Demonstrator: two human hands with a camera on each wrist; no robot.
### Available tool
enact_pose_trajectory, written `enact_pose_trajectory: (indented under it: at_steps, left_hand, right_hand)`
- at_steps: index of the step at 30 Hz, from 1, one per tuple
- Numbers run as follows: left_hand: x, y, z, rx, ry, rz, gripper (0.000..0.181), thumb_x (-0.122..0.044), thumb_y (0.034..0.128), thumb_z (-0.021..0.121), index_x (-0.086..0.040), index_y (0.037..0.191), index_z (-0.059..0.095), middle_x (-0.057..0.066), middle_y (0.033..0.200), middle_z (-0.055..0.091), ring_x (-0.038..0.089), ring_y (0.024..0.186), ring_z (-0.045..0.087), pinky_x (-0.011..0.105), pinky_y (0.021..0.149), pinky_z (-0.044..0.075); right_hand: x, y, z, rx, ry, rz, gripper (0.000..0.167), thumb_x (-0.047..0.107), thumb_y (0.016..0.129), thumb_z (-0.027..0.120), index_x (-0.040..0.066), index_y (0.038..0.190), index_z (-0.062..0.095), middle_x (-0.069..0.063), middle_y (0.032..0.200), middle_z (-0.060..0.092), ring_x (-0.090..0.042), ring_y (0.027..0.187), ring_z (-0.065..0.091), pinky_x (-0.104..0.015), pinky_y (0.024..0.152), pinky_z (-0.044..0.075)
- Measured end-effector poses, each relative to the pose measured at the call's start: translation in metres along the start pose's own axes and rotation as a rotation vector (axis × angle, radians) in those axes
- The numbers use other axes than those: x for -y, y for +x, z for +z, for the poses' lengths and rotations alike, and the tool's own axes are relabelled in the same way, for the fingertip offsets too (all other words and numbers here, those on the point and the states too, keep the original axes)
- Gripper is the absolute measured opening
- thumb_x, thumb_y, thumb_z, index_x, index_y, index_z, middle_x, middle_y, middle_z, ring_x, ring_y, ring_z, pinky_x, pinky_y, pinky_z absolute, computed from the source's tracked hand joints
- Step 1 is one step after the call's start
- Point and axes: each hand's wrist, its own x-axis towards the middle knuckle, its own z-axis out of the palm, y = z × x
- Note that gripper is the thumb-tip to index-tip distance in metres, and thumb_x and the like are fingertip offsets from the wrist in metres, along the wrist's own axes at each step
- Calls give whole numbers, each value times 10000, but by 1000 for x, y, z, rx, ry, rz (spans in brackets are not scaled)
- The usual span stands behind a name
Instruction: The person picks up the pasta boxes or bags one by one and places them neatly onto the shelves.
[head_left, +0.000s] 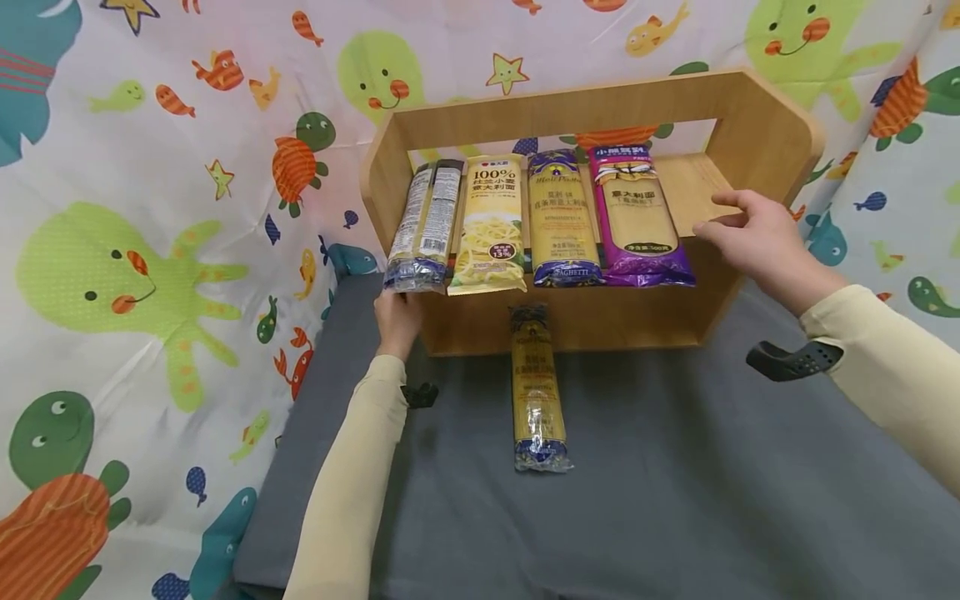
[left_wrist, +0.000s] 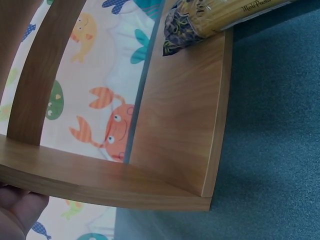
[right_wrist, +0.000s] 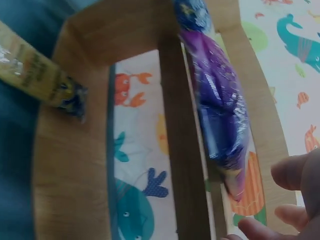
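A wooden rack (head_left: 450, 325) holds several pasta packs side by side on its sloping upper level: a clear pack (head_left: 426, 221) at the left, a cream-yellow pack (head_left: 489, 229), a blue-and-yellow spaghetti pack (head_left: 562, 221) and a purple pasta pack (head_left: 643, 221). Another spaghetti pack (head_left: 537, 387) lies below, its far end on the rack's bottom board. My left hand (head_left: 397, 321) grips the left side panel (left_wrist: 100, 185), with part of the grip hidden. Beyond the purple pack, my right hand (head_left: 765, 237) hovers near the right end, fingers apart and holding nothing.
The rack stands on a grey cloth-covered surface (head_left: 637, 483). A printed curtain (head_left: 247, 100) with sea animals hangs behind it and at the sides. To the right of the purple pack, bare upper board (head_left: 693, 187) shows up to the right side panel (head_left: 772, 142).
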Motion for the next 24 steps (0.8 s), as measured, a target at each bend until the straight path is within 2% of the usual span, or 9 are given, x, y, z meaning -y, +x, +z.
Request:
enact_pose_trajectory:
  at_steps: [1, 4, 9, 15, 21, 24]
  left_hand:
    - [0, 0, -1, -4, 2, -3, 343, -164, 1085, 435, 61, 1087, 694, 284, 906, 697, 403, 731, 645, 449, 619, 445]
    - [-2, 0, -3, -5, 0, -10, 338, -158, 1085, 440, 63, 1087, 696, 283, 904, 697, 403, 725, 644, 447, 616, 443]
    - [-4, -1, -3, 8, -6, -29, 318, -153, 1081, 455, 44, 1196, 676, 280, 1022, 714, 413, 807, 679, 488, 668, 491]
    - [-2, -2, 1, 19, -16, -37, 317, -165, 1080, 463, 19, 1249, 658, 261, 1128, 717, 411, 948, 701, 523, 779, 532]
    - [-2, -1, -1, 3, -13, -28, 336, -183, 1089, 448, 27, 1236, 665, 275, 1057, 713, 421, 844, 680, 511, 703, 504]
    - [-2, -1, -2, 8, -8, -29, 337, -179, 1088, 447, 27, 1243, 663, 280, 1063, 711, 426, 850, 679, 516, 709, 504]
  right_hand:
    - [-4, -4, 1, 3, 1, -9, 736, 438, 1035, 513, 44, 1603, 261, -343, 1458, 488, -482, 1221, 544, -221, 690, 489]
    - [-21, -16, 5, 32, 24, -25, 688, 424, 1046, 493, 17, 1570, 311, -348, 1421, 474, -472, 1186, 543, -155, 641, 453]
    - [-54, -31, 28, 132, 48, 8, 648, 382, 1061, 479, -33, 1533, 321, -332, 1411, 469, -417, 1177, 548, -190, 703, 509]
    - [-89, -43, 69, 267, 112, 44, 645, 332, 1061, 509, -62, 1533, 314, -357, 1467, 451, -334, 1136, 634, -288, 773, 573]
    - [-110, -54, 124, 317, 240, 39, 616, 241, 1041, 565, -84, 1513, 339, -374, 1424, 512, -112, 966, 671, -302, 740, 583]
    - [-120, -61, 152, 347, 290, 62, 622, 210, 1026, 592, -90, 1510, 343, -373, 1369, 559, -137, 952, 691, -334, 737, 590]
